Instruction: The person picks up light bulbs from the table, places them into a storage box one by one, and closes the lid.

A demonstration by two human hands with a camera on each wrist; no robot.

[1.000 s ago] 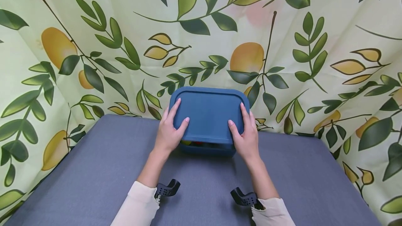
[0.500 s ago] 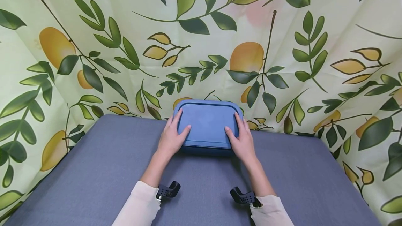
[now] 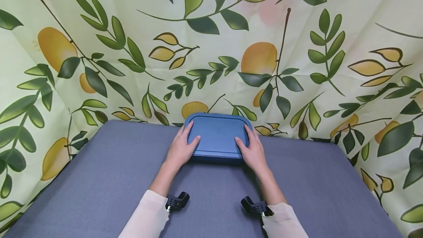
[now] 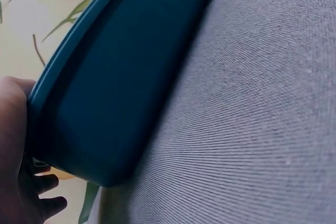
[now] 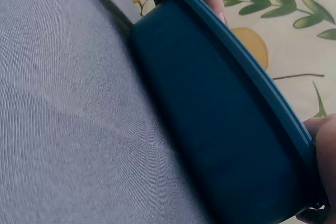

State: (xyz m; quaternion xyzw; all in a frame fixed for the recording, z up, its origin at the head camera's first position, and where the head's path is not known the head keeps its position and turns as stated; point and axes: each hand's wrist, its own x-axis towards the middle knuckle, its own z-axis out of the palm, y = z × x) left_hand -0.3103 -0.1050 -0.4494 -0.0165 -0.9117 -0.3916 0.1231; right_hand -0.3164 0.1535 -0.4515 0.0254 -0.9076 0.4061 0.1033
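Observation:
A blue rectangular lid [image 3: 218,137] sits on a blue plastic box [image 3: 216,159] near the back edge of the table. My left hand [image 3: 180,150] holds the lid's left edge, its thumb on top and fingers along the side. At the opposite edge, my right hand [image 3: 253,152] grips the lid in the same way. The left wrist view shows the box's dark front wall [image 4: 115,82] resting on the cloth, and part of my left hand [image 4: 13,135] at the rim. What is inside the box is hidden.
Grey-blue cloth covers the table [image 3: 132,164]. A curtain [image 3: 211,43] printed with leaves and fruit hangs behind and at both sides, close to the back of the box. A black wrist mount [image 3: 178,200] juts from each sleeve.
Both hands have brought the lid down onto the box from a raised, tilted position. The gap at the front, where coloured contents showed, is covered now.

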